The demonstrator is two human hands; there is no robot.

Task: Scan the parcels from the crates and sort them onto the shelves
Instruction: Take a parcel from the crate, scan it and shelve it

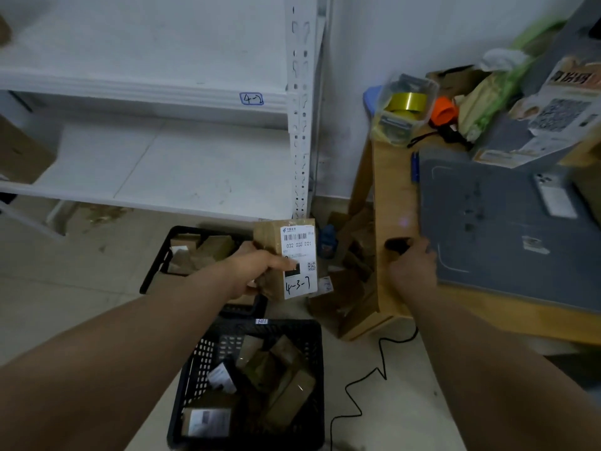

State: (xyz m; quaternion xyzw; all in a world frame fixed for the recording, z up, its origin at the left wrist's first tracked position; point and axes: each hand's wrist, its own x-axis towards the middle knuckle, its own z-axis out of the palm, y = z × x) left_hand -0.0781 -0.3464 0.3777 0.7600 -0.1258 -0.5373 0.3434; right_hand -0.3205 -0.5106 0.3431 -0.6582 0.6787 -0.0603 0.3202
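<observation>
My left hand (260,268) grips a small brown cardboard parcel (270,242) upright, its white label with a barcode and the handwritten mark 4-3-7 turned toward me. My right hand (413,265) holds a black scanner (396,245) at the left edge of the wooden desk (395,196), its front pointing left toward the parcel. Two black plastic crates stand on the floor: the near crate (312,353) and the far crate (156,265), each with several brown parcels inside. The white metal shelves (162,92) stand behind, one level marked 4-2.
A grey mat (504,222) covers the desk, with a phone (553,196), a blue pen (414,167), a clear box of tape rolls (403,109) and clutter. Cardboard boxes lie under the desk (351,281). A black cable (364,385) runs across the floor. A brown box (19,151) sits on the lower shelf.
</observation>
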